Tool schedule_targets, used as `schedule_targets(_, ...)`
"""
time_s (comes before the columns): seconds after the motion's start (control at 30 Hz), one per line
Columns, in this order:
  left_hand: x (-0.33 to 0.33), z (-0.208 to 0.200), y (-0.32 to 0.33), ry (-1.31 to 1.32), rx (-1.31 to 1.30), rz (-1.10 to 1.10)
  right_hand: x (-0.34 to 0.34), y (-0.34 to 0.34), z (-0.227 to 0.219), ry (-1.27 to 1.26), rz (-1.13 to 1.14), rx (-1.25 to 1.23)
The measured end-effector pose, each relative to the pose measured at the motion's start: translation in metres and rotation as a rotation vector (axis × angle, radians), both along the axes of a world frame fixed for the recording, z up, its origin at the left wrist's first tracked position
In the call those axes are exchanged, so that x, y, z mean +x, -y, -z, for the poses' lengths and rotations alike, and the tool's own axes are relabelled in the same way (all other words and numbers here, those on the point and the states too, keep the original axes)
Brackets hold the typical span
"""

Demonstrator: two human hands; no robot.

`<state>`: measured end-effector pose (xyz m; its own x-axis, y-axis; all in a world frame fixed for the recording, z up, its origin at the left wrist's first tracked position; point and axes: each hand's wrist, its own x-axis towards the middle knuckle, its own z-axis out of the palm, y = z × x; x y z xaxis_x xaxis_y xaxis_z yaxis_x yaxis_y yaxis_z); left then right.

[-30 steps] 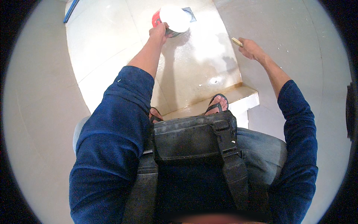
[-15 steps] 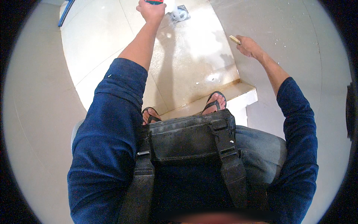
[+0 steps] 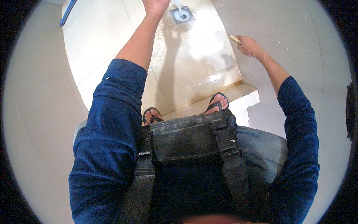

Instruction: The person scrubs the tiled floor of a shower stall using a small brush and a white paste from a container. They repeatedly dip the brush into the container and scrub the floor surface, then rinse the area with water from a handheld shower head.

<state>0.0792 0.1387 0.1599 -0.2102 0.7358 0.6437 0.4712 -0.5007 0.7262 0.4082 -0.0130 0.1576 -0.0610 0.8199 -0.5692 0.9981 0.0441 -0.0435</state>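
My left hand [image 3: 156, 6] is at the top edge of the view, its fingers cut off. Half a second earlier it held a white container with a green and red label, which is now out of view. Beside this hand a whitish stream of liquid [image 3: 179, 5] falls into a square floor drain [image 3: 173, 14] with a round opening. Out to the right, my right hand [image 3: 249, 46] is closed around a short, pale yellow handle-like piece [image 3: 235, 39]. Its far end shows past the fingers, and its kind is unclear.
The light tiled floor [image 3: 141, 87] looks wet and shiny, with small white specks. A low raised ledge [image 3: 244, 93] runs in front of my sandalled feet [image 3: 218, 102]. Grey walls [image 3: 283, 33] flank both sides. A blue bar [image 3: 68, 12] stands at the upper left.
My left hand has moved up, taking the container out of view. The drain shows more fully, with a stream running into it. My right hand has hardly moved.
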Motion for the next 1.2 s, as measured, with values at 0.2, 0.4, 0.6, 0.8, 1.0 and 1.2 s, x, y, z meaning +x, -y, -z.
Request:
schedule_targets(0.2,0.007,-0.013,0.013,0.074,0.023,0.058,-0.004,0.000,-0.004,-0.005,0.008,-0.029)
schedule_targets(0.4,-0.022,0.068,0.016,0.191,-0.315,-0.051,-0.007,-0.002,0.002,-0.167,0.094,0.063)
schedule_targets(0.6,-0.040,0.179,0.122,1.194,-1.282,0.050,-0.055,-0.011,-0.026,-0.749,0.523,-0.034)
schedule_targets(0.8,-0.034,0.202,0.126,1.056,-1.414,-0.081,-0.123,-0.044,-0.044,-1.078,0.524,-0.101)
schedule_targets(1.0,-0.009,0.124,0.080,0.253,-0.889,-0.215,-0.148,-0.072,-0.029,-1.187,0.509,-0.129)
schedule_targets(1.2,0.033,0.039,0.062,1.294,-1.060,0.891,-0.162,-0.070,-0.007,-1.333,0.672,-0.078)
